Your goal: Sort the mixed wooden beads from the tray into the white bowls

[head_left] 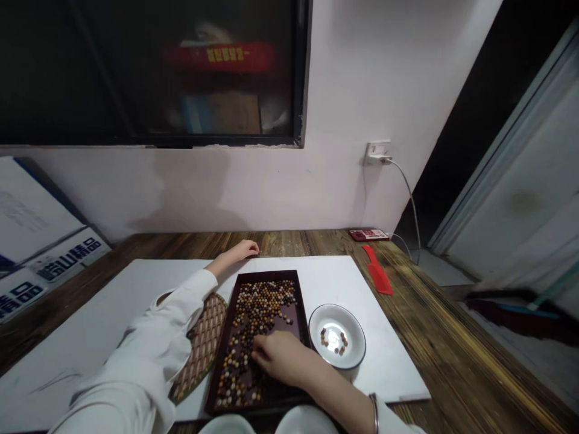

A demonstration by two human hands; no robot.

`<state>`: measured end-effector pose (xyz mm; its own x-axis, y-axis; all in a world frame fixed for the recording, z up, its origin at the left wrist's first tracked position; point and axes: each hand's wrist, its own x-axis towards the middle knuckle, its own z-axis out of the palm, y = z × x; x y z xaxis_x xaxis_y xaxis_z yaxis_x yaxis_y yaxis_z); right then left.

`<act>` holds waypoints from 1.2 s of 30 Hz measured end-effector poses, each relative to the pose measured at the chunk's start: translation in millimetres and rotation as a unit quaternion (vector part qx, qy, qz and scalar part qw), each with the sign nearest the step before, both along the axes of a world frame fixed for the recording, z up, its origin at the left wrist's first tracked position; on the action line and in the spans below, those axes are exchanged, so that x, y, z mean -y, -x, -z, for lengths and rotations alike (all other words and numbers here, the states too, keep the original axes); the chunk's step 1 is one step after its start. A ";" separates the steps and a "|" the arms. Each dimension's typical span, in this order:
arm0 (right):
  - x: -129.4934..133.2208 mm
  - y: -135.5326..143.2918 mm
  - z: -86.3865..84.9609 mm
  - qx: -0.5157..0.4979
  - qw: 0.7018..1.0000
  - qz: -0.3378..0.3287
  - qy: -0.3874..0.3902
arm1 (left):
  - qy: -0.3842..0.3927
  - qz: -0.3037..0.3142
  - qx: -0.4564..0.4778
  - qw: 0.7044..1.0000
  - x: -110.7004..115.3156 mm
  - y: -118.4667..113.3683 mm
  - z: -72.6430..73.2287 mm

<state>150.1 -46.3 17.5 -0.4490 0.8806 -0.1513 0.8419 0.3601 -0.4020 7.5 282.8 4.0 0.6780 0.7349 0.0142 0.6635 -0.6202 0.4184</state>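
Observation:
A dark red tray (302,328) holds many small round beads (262,304) in white, yellow, brown and black. My right hand (278,357) is down in the tray, its fingers pinched together among the beads. What lies between those fingertips is hidden. My left hand (244,248) rests beyond the tray's far left corner, at the far edge of the white board (332,280), with its fingers curled in and nothing visible in them. To the right of the tray is a white dark-rimmed bowl (337,319) with several brown and yellowish beads at its bottom.
A woven mat (205,340) lies left of the tray, partly under my left sleeve. Two white bowls (305,421) are cut off at the bottom. On the wooden table (407,313) are a red comb (377,271) and a phone (368,234) on a cable. Boxes (40,229) stand left.

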 end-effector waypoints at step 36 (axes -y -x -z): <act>1.1 0.4 0.4 0.010 0.998 -0.028 -0.061 | -0.168 -0.150 0.155 0.962 299.6 119.1 -7.2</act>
<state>149.7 -47.3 17.1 -0.4965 0.8664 -0.0540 0.8263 0.4526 -0.3353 -111.5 -16.8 11.2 0.3615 0.8154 0.4522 0.7094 -0.5552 0.4341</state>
